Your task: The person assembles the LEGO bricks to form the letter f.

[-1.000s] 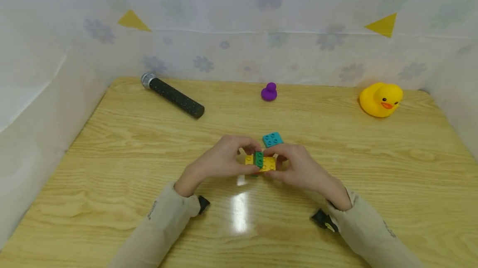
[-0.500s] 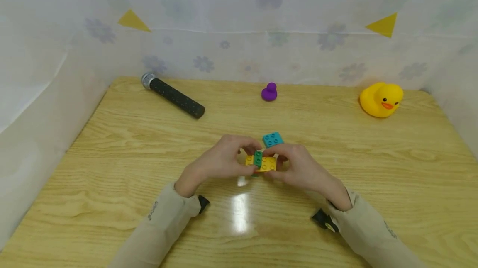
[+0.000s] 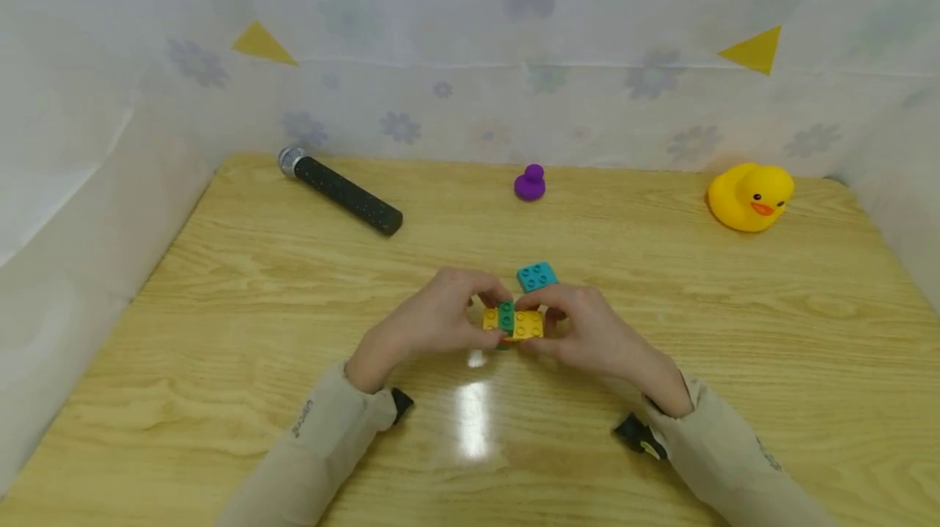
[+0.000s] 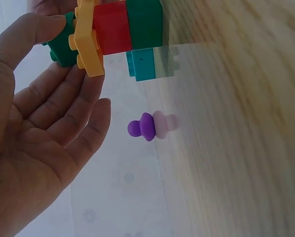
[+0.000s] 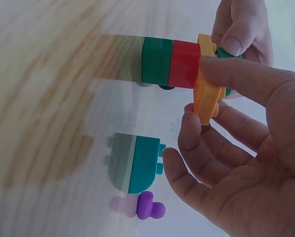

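A small stack of toy building bricks stands on the table between both hands. From the bottom it runs green brick (image 5: pixel 156 60), red brick (image 4: pixel 112 28), wide yellow brick (image 3: pixel 529 324), then a narrow green brick (image 3: pixel 506 318) across the yellow studs. My left hand (image 3: pixel 441 313) pinches that top green brick between thumb and fingers. With thumb and fingertips, my right hand (image 3: pixel 591 329) holds the right end of the yellow brick. Just behind the right fingers lies a turquoise brick (image 3: pixel 537 276), studs up; the right wrist view shows its rounded side.
Farther back on the wooden table (image 3: pixel 294 282) are a black microphone (image 3: pixel 345 192) at left, a small purple duck-shaped toy (image 3: pixel 530 183) in the middle and a yellow rubber duck (image 3: pixel 750 197) at right. A flower-patterned cloth (image 3: pixel 470 37) rises behind the table.
The top green brick has shifted slightly left on the yellow brick, with the left fingers on it. The right hand keeps its hold, and the other things stay put.
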Motion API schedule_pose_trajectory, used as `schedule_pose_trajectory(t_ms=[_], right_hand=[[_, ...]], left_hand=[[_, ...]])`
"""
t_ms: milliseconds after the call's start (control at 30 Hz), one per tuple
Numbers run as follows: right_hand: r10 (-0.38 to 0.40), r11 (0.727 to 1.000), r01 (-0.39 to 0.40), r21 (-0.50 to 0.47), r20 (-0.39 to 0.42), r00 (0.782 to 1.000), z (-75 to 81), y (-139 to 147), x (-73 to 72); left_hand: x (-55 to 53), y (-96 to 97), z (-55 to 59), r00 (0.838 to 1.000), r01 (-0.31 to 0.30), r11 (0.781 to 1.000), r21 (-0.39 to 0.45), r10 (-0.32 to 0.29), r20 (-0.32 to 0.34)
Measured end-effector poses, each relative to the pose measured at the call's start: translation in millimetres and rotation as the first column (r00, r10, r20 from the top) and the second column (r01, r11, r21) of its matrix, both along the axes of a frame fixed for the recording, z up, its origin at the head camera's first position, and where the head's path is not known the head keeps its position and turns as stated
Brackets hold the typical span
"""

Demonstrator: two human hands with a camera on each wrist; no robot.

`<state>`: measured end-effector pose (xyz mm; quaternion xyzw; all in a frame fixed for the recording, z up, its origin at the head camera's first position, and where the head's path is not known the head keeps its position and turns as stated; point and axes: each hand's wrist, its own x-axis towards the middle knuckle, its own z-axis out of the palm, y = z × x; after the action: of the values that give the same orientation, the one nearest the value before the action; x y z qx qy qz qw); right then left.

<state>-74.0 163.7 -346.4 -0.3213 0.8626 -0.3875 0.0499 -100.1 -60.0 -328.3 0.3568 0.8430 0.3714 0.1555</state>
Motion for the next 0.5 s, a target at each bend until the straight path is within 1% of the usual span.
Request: schedule_pose_trajectory(t_ms=[167,233,367,500], right_hand=[[0.005,1.000,-0.005,-0.007,0.013,1.000,-1.6,-1.5,0.6],[0.005,1.000,-0.005,-0.008,0.014,1.000,-1.8,-2.4,0.7],[0.001,1.000,-0.001,-0.011,0.017,1.000,-1.6,-3.2,0.5],[-0.010,1.000,0.011,-0.018,0.014,1.000,-1.7,-1.7,0.5]], left_hand=[[3.3,-1.1,0.8,1.000,-0.005,1.000,0.000,0.005,-0.019],[4.5,-1.0,1.6,1.000,-0.020,1.000,-0.007,0.020,-0.024],[5.6,-0.2,2.8,0.999,-0.049,0.998,-0.048,0.048,-0.018],[4.5,1.3,3.5,0.999,-0.030,0.998,-0.063,0.029,-0.027]])
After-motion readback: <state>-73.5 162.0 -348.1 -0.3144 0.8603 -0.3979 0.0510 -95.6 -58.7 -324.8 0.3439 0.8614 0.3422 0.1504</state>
